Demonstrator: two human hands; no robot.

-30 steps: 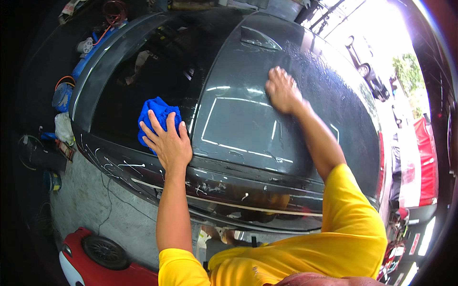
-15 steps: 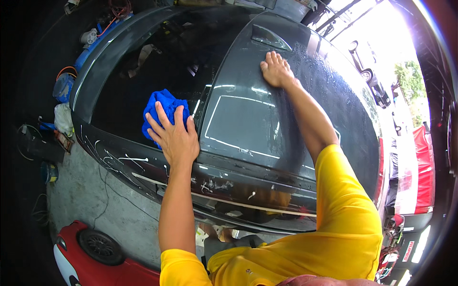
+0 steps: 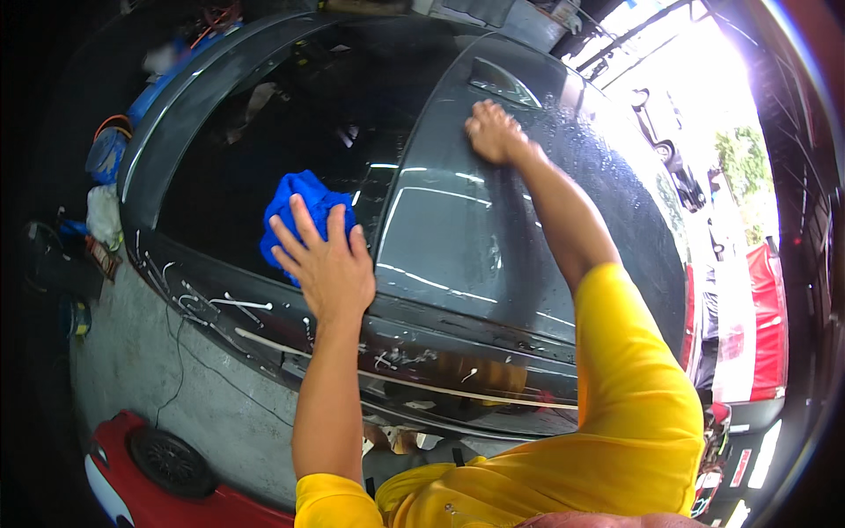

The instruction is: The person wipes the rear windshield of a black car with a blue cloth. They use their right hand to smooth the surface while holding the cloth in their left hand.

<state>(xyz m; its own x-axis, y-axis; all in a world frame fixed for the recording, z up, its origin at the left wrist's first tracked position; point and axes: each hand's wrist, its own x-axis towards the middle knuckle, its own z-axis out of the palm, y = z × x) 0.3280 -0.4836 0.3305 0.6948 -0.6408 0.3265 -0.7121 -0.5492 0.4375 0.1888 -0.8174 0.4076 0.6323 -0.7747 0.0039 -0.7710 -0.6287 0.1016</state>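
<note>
A bunched blue cloth (image 3: 295,207) lies on the dark glass of a grey car (image 3: 519,220). Over its near right side my left hand (image 3: 333,264) is spread, fingers apart and pressing on the cloth. Farther off, my right hand (image 3: 497,134) rests palm down on the painted roof, close to the near side of the fin-shaped antenna (image 3: 503,81). Nothing shows in its fingers, which are slightly bent and a little blurred. Water drops cover the roof beyond that hand, and the paint beneath it has a glossy reflection.
White streaks (image 3: 242,304) mark the car's near left edge. A red and white car (image 3: 167,475) with a black wheel stands at lower left, with a thin cable (image 3: 220,378) on the floor. Blue buckets (image 3: 107,154) and a white bag (image 3: 104,216) line the far left.
My right hand has slid a little to the left along the roof, and its fingers have bent slightly. The left hand stays on the cloth. The whole view has shifted slightly.
</note>
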